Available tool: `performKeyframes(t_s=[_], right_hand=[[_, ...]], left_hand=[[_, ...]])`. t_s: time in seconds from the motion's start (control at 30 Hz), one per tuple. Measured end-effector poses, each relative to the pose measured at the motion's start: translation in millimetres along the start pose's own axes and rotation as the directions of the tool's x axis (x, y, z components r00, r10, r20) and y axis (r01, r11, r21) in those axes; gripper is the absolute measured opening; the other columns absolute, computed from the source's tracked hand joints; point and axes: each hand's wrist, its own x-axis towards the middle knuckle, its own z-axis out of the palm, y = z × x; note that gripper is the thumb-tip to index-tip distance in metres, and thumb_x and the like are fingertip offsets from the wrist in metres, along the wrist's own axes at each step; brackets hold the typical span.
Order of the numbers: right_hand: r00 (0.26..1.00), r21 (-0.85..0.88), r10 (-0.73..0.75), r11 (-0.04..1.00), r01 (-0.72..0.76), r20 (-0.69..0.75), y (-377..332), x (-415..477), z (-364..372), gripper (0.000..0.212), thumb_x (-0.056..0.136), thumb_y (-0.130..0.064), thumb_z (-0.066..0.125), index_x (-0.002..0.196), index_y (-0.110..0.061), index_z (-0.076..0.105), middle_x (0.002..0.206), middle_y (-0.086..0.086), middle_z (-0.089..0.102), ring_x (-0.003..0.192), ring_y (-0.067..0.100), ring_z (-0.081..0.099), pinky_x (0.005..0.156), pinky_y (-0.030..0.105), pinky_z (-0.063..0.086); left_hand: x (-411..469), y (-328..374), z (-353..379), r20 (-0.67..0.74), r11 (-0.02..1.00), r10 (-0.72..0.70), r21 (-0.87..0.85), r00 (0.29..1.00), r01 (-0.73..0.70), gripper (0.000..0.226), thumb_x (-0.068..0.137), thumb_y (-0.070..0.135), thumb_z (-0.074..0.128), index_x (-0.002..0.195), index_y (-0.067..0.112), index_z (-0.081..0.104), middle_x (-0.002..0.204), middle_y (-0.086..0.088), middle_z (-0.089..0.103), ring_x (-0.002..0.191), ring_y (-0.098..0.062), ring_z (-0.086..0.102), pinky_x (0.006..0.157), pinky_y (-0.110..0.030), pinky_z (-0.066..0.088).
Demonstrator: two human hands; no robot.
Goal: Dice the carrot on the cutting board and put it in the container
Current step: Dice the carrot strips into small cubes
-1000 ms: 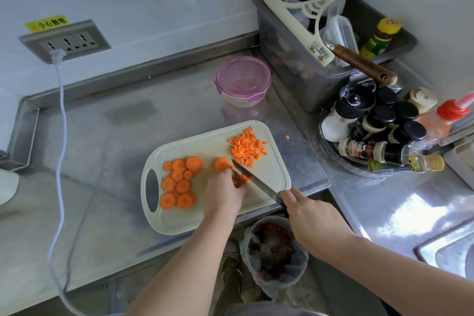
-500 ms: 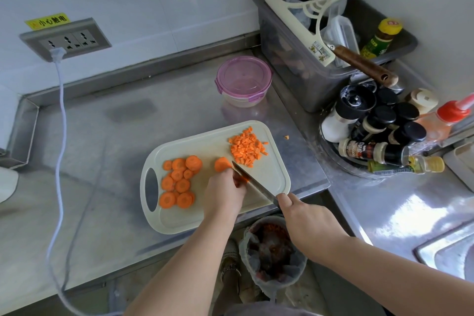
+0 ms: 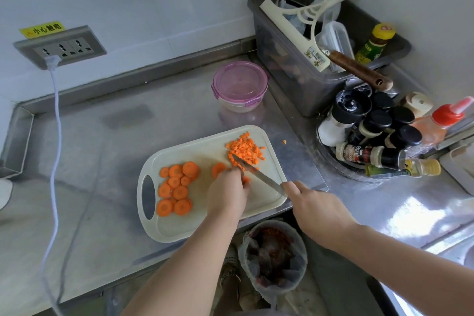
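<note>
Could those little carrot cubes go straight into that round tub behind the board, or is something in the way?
Nothing lies on the counter between the cubes and the tub, but its pink lid is on.

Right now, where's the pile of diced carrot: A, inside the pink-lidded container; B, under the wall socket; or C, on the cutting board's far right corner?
C: the diced carrot lies at the far right corner of the cutting board; the pink-lidded container has its lid on.
</note>
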Motion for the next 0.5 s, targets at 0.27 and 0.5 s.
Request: performKeyframes(t_s=[0.27, 0.5], right_hand=[[0.998, 0.022, 0.022, 1.0, -0.021, -0.067, 11, 6, -13, 0.054, 0.087, -0.001, 0.044, 0.135, -0.022, 0.032, 0.123, -0.002, 0.047, 0.082, 0.029, 0.062, 0.062, 0.037, 0.05], [0.992, -0.056, -0.004, 0.998, -0.003, -0.129, 3, 5, -10, 0.056, 0.091, -0.007, 0.045, 0.141, -0.028, 0.032, 0.122, -0.004, 0.043, 0.071, 0.022, 0.048, 0.076, 0.03, 0.05]], left_hand=[[14, 1, -12, -0.105, 0.992, 0.032, -0.118, 0.994, -0.045, 0.014, 0.09, 0.025, 0.06, 0.1, 0.019, 0.068, 0.098, -0.002, 0.072, 0.093, -0.025, 0.066, 0.074, -0.033, 0.051], [24, -35, -65, -0.311, 0.901, -0.086, -0.43, 0.947, -0.059, 0.039, 0.085, -0.009, 0.044, 0.1, 0.019, 0.067, 0.106, 0.001, 0.066, 0.099, -0.015, 0.058, 0.084, -0.017, 0.038]])
